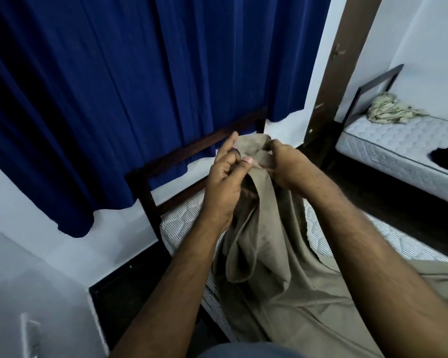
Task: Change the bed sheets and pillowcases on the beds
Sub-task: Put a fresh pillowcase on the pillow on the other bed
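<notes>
Here, both hands, left (pixel 224 177) and right (pixel 286 161), pinching the tan sheet (pixel 269 254) edge above the mattress (pixel 181 218) corner.

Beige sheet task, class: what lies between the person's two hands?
In the head view, a bunched fold of the beige sheet spans between the left hand and right hand; both grip it.

sheet (pixel 277 254) showing plain khaki-beige, hanging below fingers (pixel 225 151) | mattress (pixel 181 218) under it showing white with thin dark stripes | curtain (pixel 114 86) beyond fingertips showing deep blue | far mattress (pixel 398 143) showing white quilted hexagons
</notes>
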Available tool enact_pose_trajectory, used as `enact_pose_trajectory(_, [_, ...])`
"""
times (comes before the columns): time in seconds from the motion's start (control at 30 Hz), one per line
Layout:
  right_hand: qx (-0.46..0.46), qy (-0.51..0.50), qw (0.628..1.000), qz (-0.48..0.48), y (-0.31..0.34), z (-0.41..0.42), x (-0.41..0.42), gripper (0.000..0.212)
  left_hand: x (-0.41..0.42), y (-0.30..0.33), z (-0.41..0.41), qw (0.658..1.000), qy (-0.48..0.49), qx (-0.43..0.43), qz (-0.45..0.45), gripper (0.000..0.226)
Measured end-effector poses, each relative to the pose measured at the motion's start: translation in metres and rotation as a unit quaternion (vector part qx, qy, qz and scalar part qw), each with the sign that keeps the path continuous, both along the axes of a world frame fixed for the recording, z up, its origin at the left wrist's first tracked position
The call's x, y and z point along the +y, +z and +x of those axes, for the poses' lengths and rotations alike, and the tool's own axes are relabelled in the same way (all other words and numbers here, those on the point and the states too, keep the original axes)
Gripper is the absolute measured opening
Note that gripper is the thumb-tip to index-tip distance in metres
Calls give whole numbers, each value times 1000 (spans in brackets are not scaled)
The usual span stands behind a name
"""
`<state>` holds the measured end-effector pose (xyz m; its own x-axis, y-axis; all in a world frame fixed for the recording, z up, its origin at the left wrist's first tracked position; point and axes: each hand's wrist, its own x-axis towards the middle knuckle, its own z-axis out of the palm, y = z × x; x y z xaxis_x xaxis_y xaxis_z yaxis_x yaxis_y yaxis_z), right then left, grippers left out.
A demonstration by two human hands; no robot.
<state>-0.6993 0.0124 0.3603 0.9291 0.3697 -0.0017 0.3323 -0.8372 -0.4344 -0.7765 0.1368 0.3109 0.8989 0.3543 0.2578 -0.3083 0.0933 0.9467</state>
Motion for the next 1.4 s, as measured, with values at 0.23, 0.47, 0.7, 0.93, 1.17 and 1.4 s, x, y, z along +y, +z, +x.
enact_pose_trajectory(0.23, [-52,-51,993,98,-5,-1,-24,32,-1,-2,2,987,55,57,-137,20])
enact_pose_trajectory(0.47, [-176,-41,904,387,-9,-3,-31,11,3,7,8,985,81,37,-148,15])
enact_pose_trajectory(0.7, [-133,81,927,342,-10,-18,-34,20,7,4,17,970,92,42,-222,13])
enact_pose_trajectory(0.93, [2,205,948,244,-16,-31,-34,19,6,6,23,957,132,52,-254,11])
enact_pose_trajectory(1.17, [-67,219,968,105,-28,-30,-39,15,13,4,29,955,134,69,-256,11])
enact_pose_trajectory(1.4, [-102,225,964,103,-46,-47,-30,31,11,6,37,955,131,33,-265,13])
